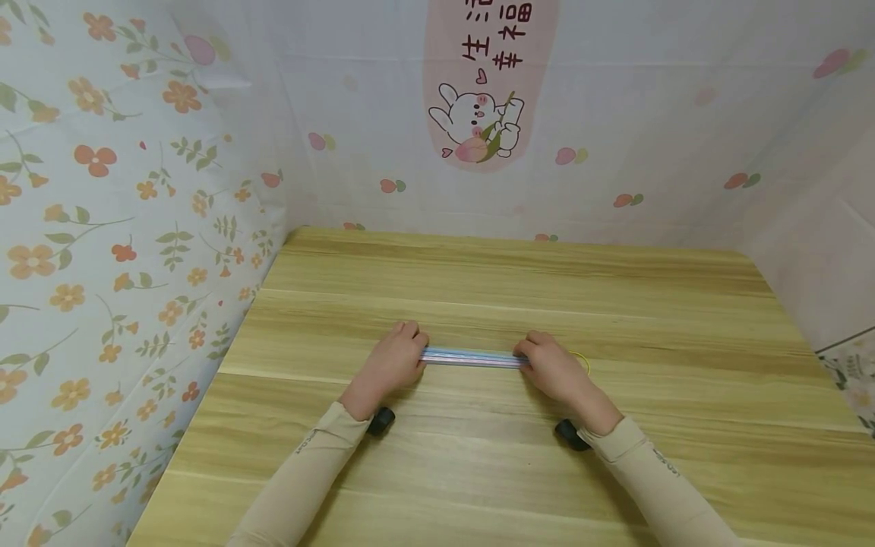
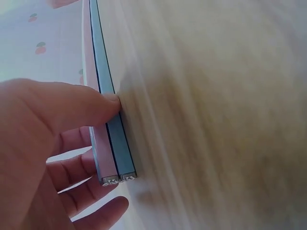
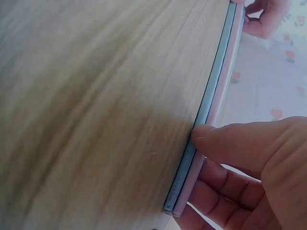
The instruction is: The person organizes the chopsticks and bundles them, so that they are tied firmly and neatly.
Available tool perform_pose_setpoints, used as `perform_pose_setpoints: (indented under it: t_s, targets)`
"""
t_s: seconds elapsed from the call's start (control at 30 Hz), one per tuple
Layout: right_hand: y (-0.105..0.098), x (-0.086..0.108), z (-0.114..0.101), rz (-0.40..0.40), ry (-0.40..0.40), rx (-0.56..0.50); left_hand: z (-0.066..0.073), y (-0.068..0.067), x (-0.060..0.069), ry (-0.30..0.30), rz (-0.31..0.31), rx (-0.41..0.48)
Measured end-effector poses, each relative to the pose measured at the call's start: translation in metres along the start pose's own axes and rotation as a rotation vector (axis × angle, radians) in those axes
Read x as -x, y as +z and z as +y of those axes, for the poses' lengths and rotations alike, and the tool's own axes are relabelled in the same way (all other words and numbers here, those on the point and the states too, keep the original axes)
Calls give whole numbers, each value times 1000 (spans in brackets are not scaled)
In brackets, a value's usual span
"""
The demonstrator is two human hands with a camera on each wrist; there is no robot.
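Note:
A slim bundle of long, straight strips (image 1: 473, 358), light blue beside pink, lies crosswise between the two hands just at the tabletop. My left hand (image 1: 395, 357) pinches its left end; in the left wrist view the thumb presses the blue side (image 2: 123, 152) while fingers curl behind the pink side. At the other end my right hand (image 1: 552, 366) grips likewise, its thumb across the strips (image 3: 185, 175) in the right wrist view. The strips' exact kind cannot be told. Beyond the right hand, a thin yellow loop (image 1: 588, 360) shows, partly hidden by that hand.
Both hands work over a wood-grain table (image 1: 478, 471). A white curtain printed with a rabbit (image 1: 369, 106) hangs behind the far edge, and a flowered curtain (image 1: 137, 235) borders the left. Black wrist cameras (image 1: 381, 421) sit beneath the sleeves.

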State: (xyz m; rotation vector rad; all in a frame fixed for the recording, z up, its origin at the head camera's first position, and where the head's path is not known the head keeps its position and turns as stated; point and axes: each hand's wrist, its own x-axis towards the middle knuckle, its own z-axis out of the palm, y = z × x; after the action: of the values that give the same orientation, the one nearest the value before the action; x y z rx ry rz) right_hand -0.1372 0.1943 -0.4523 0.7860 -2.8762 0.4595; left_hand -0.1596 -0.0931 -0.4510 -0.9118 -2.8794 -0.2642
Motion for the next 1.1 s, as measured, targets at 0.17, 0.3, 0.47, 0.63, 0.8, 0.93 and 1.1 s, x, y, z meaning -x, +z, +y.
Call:
perform_pose_setpoints:
  t_s: [0.17, 0.3, 0.47, 0.63, 0.8, 0.93, 1.1]
  targets:
    - [0, 0, -1, -4, 34, 1, 0, 0, 0, 15, 0, -17]
    - [0, 0, -1, -3, 41, -3, 1, 0, -1, 21, -11, -25]
    - [-1, 0, -2, -13, 57, -13, 1, 0, -1, 19, -33, -22]
    - [-1, 0, -1, -13, 60, -6, 1, 0, -1, 28, -20, -34]
    - [-1, 0, -1, -17, 62, -5, 2, 0, -1, 50, 3, -41]
    - [0, 0, -1, -24, 61, -3, 4, -1, -1, 35, -19, -33]
    - [2, 1, -1, -25, 56, -3, 5, -2, -1, 26, -58, -30]
